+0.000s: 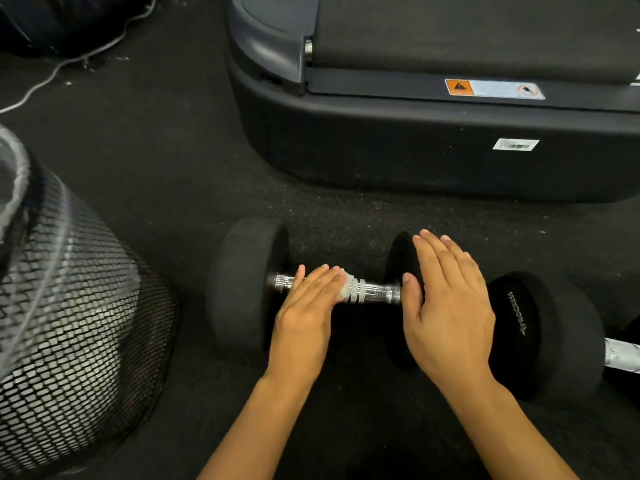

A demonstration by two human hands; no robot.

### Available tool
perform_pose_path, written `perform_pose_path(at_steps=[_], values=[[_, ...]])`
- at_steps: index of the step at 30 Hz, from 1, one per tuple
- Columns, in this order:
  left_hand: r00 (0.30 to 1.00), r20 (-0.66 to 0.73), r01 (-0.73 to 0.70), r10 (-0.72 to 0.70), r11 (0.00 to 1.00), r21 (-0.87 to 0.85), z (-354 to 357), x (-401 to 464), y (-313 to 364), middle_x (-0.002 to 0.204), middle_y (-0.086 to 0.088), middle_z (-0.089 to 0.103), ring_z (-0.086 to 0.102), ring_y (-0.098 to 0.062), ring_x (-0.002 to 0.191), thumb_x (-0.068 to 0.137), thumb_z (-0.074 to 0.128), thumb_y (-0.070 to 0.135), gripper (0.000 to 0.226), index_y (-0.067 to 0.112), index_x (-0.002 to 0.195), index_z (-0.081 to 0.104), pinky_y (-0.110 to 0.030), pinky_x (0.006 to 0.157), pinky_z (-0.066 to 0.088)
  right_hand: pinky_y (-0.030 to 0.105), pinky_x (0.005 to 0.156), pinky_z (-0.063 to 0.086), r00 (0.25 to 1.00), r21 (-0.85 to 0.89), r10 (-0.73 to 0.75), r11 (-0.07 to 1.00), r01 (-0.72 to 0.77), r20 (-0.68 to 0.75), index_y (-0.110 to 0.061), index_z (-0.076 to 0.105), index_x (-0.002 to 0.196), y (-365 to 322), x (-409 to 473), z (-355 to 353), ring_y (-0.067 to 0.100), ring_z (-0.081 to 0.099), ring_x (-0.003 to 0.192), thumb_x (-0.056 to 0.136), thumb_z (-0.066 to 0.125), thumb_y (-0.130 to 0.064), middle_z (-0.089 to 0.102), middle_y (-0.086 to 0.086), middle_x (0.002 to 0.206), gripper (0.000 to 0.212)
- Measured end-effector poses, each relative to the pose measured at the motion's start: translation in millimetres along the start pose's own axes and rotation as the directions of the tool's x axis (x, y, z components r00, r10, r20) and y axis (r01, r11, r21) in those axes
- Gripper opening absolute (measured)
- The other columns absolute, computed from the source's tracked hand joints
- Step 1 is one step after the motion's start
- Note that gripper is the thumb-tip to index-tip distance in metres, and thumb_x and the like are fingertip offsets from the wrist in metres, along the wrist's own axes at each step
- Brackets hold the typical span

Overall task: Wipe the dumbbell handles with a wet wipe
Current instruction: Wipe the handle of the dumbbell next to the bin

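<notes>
The left hand (308, 306) hides most of the wet wipe (343, 292) on the dumbbell handle (374, 292). Right of that handle, a second dumbbell (547, 334) runs off the edge, its label too small to read.

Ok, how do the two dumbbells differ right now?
The near dumbbell lies fully in view with both hands on it: the left hand presses a wet wipe on its handle, the right hand rests on its right head. The second dumbbell lies untouched, cut off by the frame edge. Both have black heads and metal handles.
</notes>
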State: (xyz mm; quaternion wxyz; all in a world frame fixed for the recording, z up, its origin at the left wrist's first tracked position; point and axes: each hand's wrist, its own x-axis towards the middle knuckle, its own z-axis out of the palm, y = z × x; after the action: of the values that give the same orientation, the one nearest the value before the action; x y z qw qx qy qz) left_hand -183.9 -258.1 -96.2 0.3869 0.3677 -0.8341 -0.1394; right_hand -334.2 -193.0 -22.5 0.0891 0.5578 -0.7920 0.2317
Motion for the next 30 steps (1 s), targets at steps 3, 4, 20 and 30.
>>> perform_pose_path(at_steps=[3, 4, 20, 30], values=[[0.992, 0.003, -0.128, 0.128, 0.992, 0.000, 0.3, -8.1, -6.7, 0.126, -0.007, 0.058, 0.049, -0.019, 0.124, 0.087, 0.054, 0.001, 0.033, 0.003, 0.119, 0.060, -0.043, 0.108, 0.034, 0.036, 0.112, 0.021, 1.000, 0.008, -0.006, 1.000, 0.006, -0.009, -0.007, 0.048, 0.133, 0.1, -1.6, -0.8, 0.021, 0.037, 0.132, 0.092, 0.033, -0.030, 0.049, 0.008, 0.138, 0.049], [0.985, -0.012, -0.174, 0.174, 0.985, 0.009, 1.0, -10.8, -9.6, 0.126, -0.008, 0.058, 0.050, -0.020, 0.124, 0.087, 0.057, -0.001, 0.032, 0.002, 0.118, 0.060, -0.042, 0.107, 0.035, 0.036, 0.112, 0.022, 1.000, 0.010, -0.009, 1.000, 0.009, -0.014, -0.007, 0.048, 0.133, -0.1, -3.2, -1.3, 0.021, 0.037, 0.132, 0.092, 0.033, -0.030, 0.049, 0.008, 0.137, 0.048], [0.986, 0.011, -0.169, 0.169, 0.985, 0.021, 3.5, 4.4, 1.4, 0.119, -0.008, 0.063, 0.055, -0.018, 0.117, 0.086, 0.057, 0.002, 0.029, 0.004, 0.114, 0.063, -0.043, 0.106, 0.036, 0.035, 0.112, 0.020, 0.999, 0.020, -0.011, 1.000, 0.012, -0.030, -0.007, 0.048, 0.133, 0.8, -4.3, 1.0, 0.022, 0.037, 0.132, 0.092, 0.035, -0.028, 0.049, 0.008, 0.137, 0.048], [0.974, 0.201, -0.103, 0.105, 0.994, -0.020, -6.9, 18.2, 11.4, 0.110, -0.004, 0.067, 0.059, -0.014, 0.108, 0.085, 0.052, 0.001, 0.029, 0.008, 0.109, 0.067, -0.041, 0.108, 0.033, 0.037, 0.111, 0.022, 0.999, 0.019, -0.016, 1.000, 0.017, -0.044, -0.007, 0.048, 0.133, 0.8, -8.2, 1.0, 0.022, 0.037, 0.132, 0.092, 0.036, -0.028, 0.049, 0.008, 0.137, 0.047]])
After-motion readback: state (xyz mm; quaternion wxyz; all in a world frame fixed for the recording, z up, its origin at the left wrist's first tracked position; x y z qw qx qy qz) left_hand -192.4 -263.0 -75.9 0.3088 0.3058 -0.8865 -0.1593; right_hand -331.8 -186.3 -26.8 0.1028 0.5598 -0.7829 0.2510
